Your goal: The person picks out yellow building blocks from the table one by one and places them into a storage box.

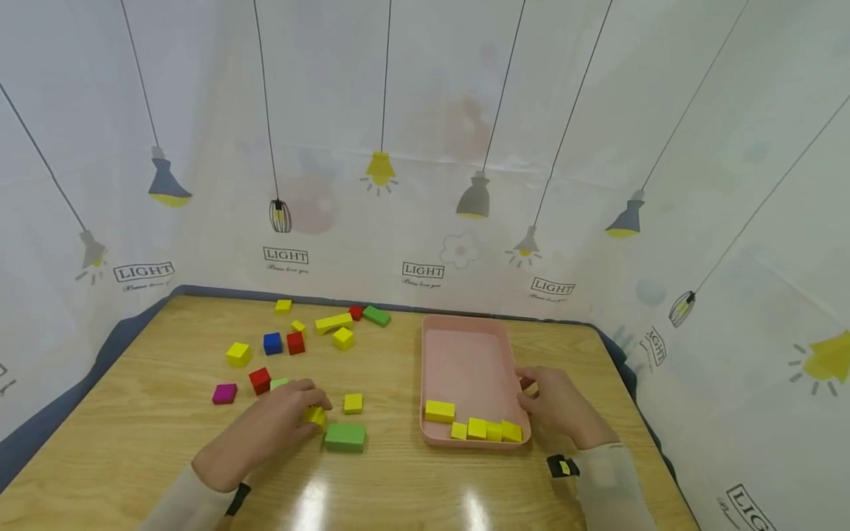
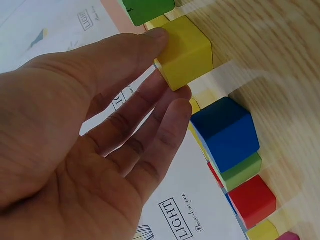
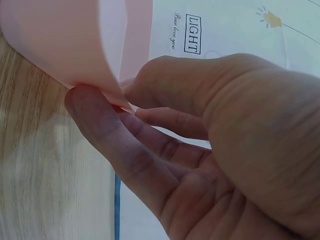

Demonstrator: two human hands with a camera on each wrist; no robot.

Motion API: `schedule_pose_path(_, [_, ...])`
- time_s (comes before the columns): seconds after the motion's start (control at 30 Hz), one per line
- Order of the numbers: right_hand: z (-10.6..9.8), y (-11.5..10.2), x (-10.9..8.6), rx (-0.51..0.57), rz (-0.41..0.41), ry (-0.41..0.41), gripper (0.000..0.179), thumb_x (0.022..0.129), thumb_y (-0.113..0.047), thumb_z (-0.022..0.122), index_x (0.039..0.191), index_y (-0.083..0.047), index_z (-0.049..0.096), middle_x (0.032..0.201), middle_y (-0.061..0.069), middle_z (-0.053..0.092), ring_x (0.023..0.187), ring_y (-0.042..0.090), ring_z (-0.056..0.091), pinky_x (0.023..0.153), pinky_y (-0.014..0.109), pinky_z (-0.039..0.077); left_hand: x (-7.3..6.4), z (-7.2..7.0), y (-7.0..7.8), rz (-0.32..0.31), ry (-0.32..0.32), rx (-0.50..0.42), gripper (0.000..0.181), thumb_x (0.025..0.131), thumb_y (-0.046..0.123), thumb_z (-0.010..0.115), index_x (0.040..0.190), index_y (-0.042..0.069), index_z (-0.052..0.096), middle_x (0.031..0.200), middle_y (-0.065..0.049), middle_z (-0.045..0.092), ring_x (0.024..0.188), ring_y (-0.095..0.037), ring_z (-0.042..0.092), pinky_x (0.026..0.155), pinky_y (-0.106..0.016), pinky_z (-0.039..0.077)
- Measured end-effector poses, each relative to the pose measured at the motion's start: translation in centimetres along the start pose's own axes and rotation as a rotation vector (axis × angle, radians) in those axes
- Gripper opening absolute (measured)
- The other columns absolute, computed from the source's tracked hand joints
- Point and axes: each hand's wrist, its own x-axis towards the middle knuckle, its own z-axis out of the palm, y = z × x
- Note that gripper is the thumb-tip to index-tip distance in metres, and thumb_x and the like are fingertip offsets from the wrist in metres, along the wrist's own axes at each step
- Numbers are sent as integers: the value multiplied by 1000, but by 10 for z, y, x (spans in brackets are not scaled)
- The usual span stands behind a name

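My left hand (image 1: 279, 419) pinches a yellow block (image 2: 187, 52) between thumb and fingers, low over the table. A blue block (image 2: 225, 132) lies close by the fingertips in the left wrist view; the hand hides it in the head view. Just right of the left hand are a green block (image 1: 345, 437) and a small yellow block (image 1: 353, 403). My right hand (image 1: 563, 405) grips the right rim of a pink tray (image 1: 465, 361), thumb inside and fingers outside the wall (image 3: 60, 40). Several yellow blocks (image 1: 477, 428) lie along the tray's near end.
Red blocks (image 1: 260, 380), a magenta block (image 1: 224, 394), another blue block (image 1: 273, 344) and several yellow blocks (image 1: 239, 354) are scattered on the left half of the wooden table (image 1: 392, 487). A printed curtain (image 1: 358, 243) surrounds its far and side edges.
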Motion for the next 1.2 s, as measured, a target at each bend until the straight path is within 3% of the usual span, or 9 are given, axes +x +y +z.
schedule_pose_path(0.37, [0, -1, 0, 7, -3, 9, 52, 108, -4, 78, 158, 3, 68, 134, 16, 83, 109, 22, 79, 93, 43, 73, 3, -6, 3, 24, 20, 4, 28, 96, 12, 97, 120, 20, 86, 120, 3, 79, 106, -14, 72, 101, -45, 70])
schedule_pose_path(0.67, [1, 0, -1, -6, -12, 14, 51, 107, -4, 78, 157, 4, 69, 130, 17, 84, 106, 22, 79, 91, 42, 72, 3, -7, 5, 2, 34, 0, 29, 95, 11, 97, 121, 19, 87, 120, 2, 80, 111, -17, 74, 105, -48, 70])
schedule_pose_path(0.97, [1, 0, 0, 7, 5, 4, 53, 108, -5, 78, 159, 3, 68, 130, 15, 84, 105, 20, 78, 91, 42, 72, 4, -12, 6, 46, 45, -2, 29, 96, 13, 97, 122, 19, 86, 121, 2, 80, 105, -14, 72, 99, -44, 71])
schedule_pose_path(1.2, [1, 2, 2, 8, 5, 1, 52, 108, -5, 77, 159, 3, 68, 131, 16, 84, 106, 21, 78, 91, 42, 73, 7, -10, 8, 62, 69, 13, 28, 97, 12, 97, 123, 18, 86, 122, 1, 81, 110, -17, 76, 102, -46, 71])
